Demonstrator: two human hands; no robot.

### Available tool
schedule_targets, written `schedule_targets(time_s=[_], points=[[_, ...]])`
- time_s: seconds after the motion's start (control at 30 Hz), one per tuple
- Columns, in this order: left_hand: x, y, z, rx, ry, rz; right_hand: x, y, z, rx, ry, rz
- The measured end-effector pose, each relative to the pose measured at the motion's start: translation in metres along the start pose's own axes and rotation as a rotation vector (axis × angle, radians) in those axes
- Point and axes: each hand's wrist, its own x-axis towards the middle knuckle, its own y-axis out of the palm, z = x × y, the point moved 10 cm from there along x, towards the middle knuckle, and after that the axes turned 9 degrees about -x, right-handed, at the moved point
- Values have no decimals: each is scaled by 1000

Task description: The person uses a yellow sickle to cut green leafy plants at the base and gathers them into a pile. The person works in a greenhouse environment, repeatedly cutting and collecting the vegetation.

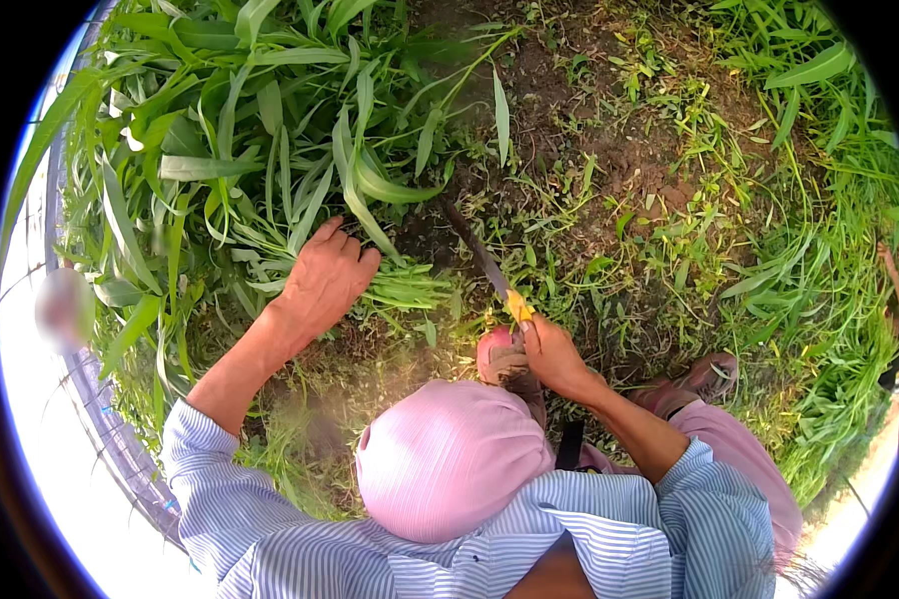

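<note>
My left hand (337, 269) is curled over a bunch of leafy green stems (408, 288), whose pale cut ends stick out to the right of my knuckles. Its long narrow leaves (277, 135) spread up and to the left, mixing with the standing plants, so where the bunch stops is hard to see. In my right hand (554, 352) is a long dark-bladed knife (476, 243) with yellow material around its handle end. The blade points up and left, just right of the stem ends, with its tip close to the leaves and soil. My fingertips under the bunch are hidden.
Brown soil (629, 165) strewn with cut leaves and small weeds lies ahead. Dense green plants (824, 187) border the right side. A mesh net (94, 404) runs along the left edge. My pink-clad knee (449, 457) and my shoe (708, 374) are close below my hands.
</note>
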Motion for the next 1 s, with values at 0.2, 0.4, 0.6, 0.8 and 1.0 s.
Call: schedule_targets(time_s=[0.2,0.4,0.6,0.8,1.0], points=[[-101,-108,62,-1029,-519,-724,51,-104,-5,598,86,-266],[-343,-139,96,-1572,-723,-2057,89,-203,6,927,48,-462],[-372,-314,-63,-594,-1021,-1991,125,-237,75,934,-72,-442],[3,-342,-19,-1507,-645,-1207,60,-354,100,97,-270,-498],[261,-189,-61,-2197,-897,-831,-20,-460,70,-29,-296,-663]])
